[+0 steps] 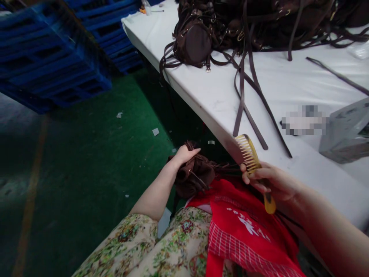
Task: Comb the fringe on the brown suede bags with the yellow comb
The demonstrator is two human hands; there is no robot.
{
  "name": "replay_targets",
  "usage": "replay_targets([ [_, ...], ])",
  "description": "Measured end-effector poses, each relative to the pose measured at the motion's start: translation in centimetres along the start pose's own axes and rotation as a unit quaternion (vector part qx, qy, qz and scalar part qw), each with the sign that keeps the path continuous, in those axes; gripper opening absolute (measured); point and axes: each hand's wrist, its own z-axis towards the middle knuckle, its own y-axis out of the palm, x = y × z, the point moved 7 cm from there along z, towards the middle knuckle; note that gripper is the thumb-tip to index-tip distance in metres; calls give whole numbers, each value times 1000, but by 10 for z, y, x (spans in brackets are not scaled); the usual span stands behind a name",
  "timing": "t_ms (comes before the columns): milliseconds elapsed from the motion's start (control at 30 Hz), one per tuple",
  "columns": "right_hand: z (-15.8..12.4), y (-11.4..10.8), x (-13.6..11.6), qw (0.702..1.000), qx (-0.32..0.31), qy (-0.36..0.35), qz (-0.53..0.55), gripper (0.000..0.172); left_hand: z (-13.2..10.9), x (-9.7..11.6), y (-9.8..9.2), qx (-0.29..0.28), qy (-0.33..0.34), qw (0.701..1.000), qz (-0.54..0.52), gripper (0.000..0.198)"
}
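A dark brown fringed bag (198, 175) rests at my lap, against the red apron (242, 215). My left hand (186, 154) grips its upper part, thumb stretched out over the brown material. Strands of fringe spread from the bag toward the right. In my right hand (269, 179) is a yellow wide-toothed comb (249, 152), held by its handle with the teeth pointing up and left. The comb is beside the table edge and apart from the bag. The underside of the bag is hidden.
On the white-covered table (213, 92) lies a heap of dark brown bags (259, 27) with long straps (253, 92) trailing toward me. A grey, translucent box (346, 130) stands at the right. Blue pallets (52, 57) are stacked at the left on the green floor (100, 154), where paper scraps lie.
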Motion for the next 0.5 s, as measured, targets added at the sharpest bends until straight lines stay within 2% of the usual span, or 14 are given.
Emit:
replay_targets([
  [67, 4, -1, -1, 999, 21, -27, -40, 29, -4, 13, -28, 81, -21, 989, 121, 54],
  [100, 6, -1, -1, 997, 33, -40, -64, 29, -7, 26, -41, 129, -7, 974, 184, 62],
  [167, 10, -1, -3, 991, 53, -63, -106, 28, -16, 62, -52, 177, 93, 942, 270, 63],
  [200, 11, 0, -4, 988, 58, -70, -121, 27, -20, 80, -49, 162, 160, 929, 291, 50],
  [233, 12, 0, -4, 987, 60, -75, -130, 26, -24, 94, -40, 119, 219, 920, 303, 34],
  [267, 13, 0, -4, 986, 61, -79, -136, 25, -28, 104, -29, 55, 260, 914, 308, 30],
  [333, 14, -1, -3, 985, 62, -86, -138, 23, -36, 108, -3, -88, 284, 901, 314, 54],
  [400, 14, -5, -1, 985, 71, -87, -132, 22, -45, 103, 18, -187, 280, 885, 322, 66],
  [433, 15, -8, 0, 985, 79, -84, -128, 22, -49, 100, 25, -204, 282, 880, 322, 66],
  [500, 18, -13, 2, 985, 97, -84, -115, 22, -54, 96, 37, -202, 299, 879, 312, 63],
])
